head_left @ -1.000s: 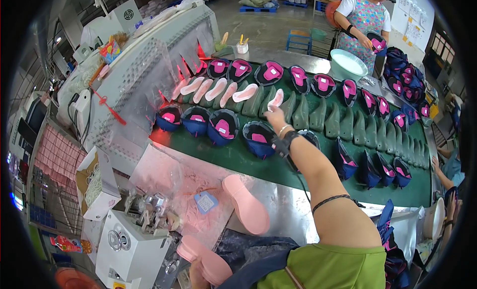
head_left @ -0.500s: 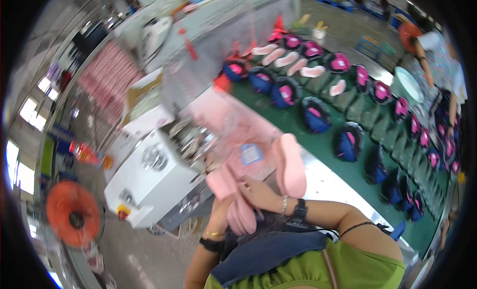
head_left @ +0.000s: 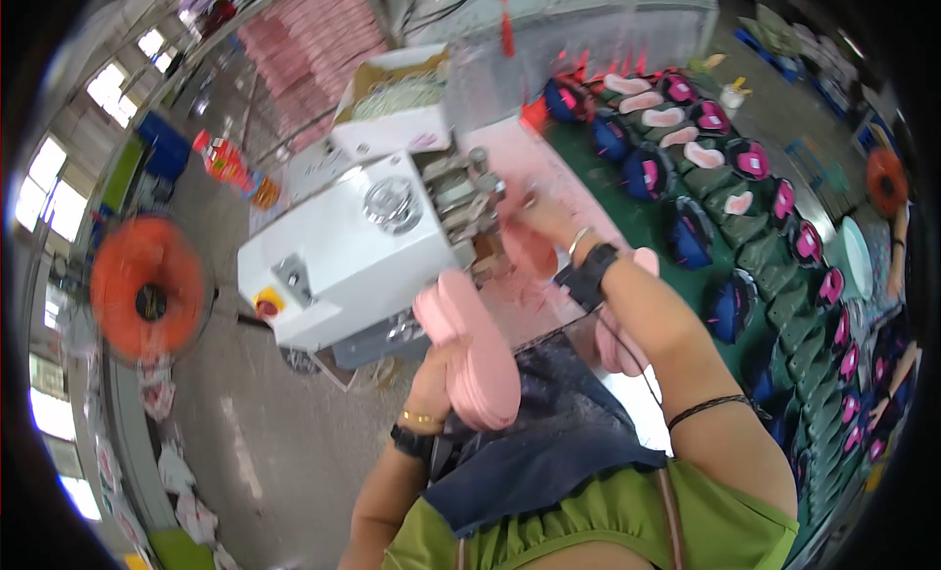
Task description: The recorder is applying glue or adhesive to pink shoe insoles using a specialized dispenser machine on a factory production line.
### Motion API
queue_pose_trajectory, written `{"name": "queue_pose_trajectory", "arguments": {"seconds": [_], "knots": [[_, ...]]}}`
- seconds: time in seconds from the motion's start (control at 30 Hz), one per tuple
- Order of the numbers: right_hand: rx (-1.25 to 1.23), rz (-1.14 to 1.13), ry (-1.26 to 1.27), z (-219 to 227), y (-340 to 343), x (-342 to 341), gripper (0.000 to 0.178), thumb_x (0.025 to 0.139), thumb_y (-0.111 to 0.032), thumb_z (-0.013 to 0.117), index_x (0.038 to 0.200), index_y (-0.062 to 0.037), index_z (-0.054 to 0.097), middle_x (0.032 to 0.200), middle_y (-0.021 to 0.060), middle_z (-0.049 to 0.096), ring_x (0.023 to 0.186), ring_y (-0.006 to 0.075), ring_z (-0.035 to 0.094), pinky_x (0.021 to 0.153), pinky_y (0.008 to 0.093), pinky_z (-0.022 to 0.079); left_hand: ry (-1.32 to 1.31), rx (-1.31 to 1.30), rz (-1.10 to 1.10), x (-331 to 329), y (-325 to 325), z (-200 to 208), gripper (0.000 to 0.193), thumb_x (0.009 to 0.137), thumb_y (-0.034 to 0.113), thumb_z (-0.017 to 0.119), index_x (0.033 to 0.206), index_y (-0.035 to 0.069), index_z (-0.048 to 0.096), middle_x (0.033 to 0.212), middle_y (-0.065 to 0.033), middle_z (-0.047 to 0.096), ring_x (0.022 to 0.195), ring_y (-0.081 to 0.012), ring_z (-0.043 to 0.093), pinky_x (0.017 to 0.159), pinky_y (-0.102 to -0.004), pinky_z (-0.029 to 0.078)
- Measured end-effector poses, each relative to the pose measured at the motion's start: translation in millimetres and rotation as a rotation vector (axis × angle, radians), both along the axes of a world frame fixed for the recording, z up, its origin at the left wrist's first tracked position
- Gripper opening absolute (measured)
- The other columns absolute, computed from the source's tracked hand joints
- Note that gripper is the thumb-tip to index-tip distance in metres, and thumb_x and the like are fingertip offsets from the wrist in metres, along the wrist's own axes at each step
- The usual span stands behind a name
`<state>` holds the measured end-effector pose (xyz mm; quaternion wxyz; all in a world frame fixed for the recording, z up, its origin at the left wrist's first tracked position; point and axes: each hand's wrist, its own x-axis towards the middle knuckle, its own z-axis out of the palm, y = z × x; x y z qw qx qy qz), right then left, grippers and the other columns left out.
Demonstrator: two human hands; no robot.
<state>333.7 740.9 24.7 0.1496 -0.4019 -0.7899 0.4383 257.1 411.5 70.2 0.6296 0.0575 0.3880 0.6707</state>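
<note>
A stack of pink soles (head_left: 475, 364) sits in the near middle, gripped by the left hand (head_left: 431, 386). Farther right, the right hand (head_left: 545, 220) is at a blurred pink sole (head_left: 530, 252); whether its fingers close on it, I cannot tell. A white machine (head_left: 333, 247) stands left of that hand, a green table (head_left: 652, 229) right.

The right hand (head_left: 542, 217), a second ago at the green conveyor's (head_left: 655, 222) middle row, then on the stack of pink soles (head_left: 478, 369) in the left hand (head_left: 434, 386), is now near the worktable's (head_left: 580, 199) edge beside the white machine (head_left: 338, 256), a blurred pink piece (head_left: 530, 251) under it.
</note>
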Motion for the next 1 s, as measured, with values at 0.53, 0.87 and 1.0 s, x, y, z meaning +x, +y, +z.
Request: {"name": "queue_pose_trajectory", "arguments": {"seconds": [0.53, 0.87, 1.0], "knots": [[0.287, -0.073, -0.121, -27.2, 7.0, 25.0, 0.033, 0.086, -0.025, 0.065, 0.108, -0.001, 0.061, 0.099, 0.0172, 0.062, 0.075, 0.0345, 0.064, 0.069, 0.0412, 0.052, -0.004, 0.244, -0.002, -21.2, 2.4, 56.1, 0.043, 0.094, 0.009, 0.053, 0.135, -0.002, 0.046, 0.122, -0.0119, 0.061, 0.111, -0.0228, 0.061, 0.098, -0.035, 0.049], [0.747, -0.3, 0.067, -45.0, 47.2, -20.4, 0.026, 0.093, -0.025, 0.054, 0.078, -0.0034, 0.058, 0.082, 0.0183, 0.063, 0.085, 0.0305, 0.065, 0.071, 0.0371, 0.052, 0.224, 0.023, 0.024, 20.4, -8.9, 14.4, 0.048, 0.094, 0.021, 0.052, 0.129, -0.01, 0.048, 0.122, -0.0222, 0.061, 0.111, -0.0328, 0.062, 0.098, -0.0417, 0.049], [0.183, -0.708, 0.575, -33.7, 90.5, 55.3, 0.029, 0.094, -0.022, 0.052, 0.092, 0.0077, 0.055, 0.071, 0.0216, 0.063, 0.054, 0.0333, 0.067, 0.054, 0.0445, 0.054, 0.213, -0.13, -0.079, 36.2, 5.7, -18.5, 0.043, 0.093, 0.022, 0.054, 0.124, -0.007, 0.053, 0.114, -0.0177, 0.064, 0.103, -0.0288, 0.064, 0.092, -0.0394, 0.052]]}}
